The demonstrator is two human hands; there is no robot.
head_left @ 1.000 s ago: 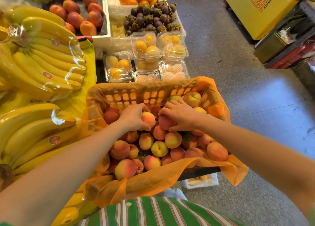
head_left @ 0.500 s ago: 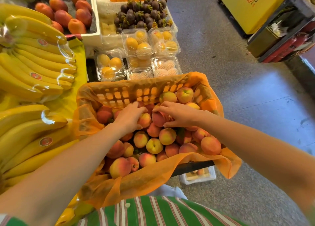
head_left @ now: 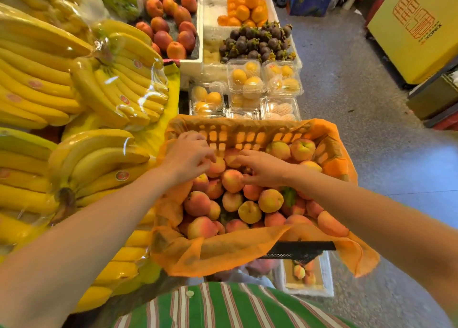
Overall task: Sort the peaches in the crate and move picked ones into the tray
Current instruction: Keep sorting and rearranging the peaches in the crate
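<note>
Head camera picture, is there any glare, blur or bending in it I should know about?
Head view: glare streaks on the plastic wrap over the bananas; wide-angle bending curves the arms and floor edges; the left hand and right hand look slightly soft over the peaches; lighting is even, with only soft shadow under the crate.

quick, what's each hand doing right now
Left hand: fingers curled on a peach in the crate; firm grip cannot be told.
Right hand: open, fingers spread over peaches.
</note>
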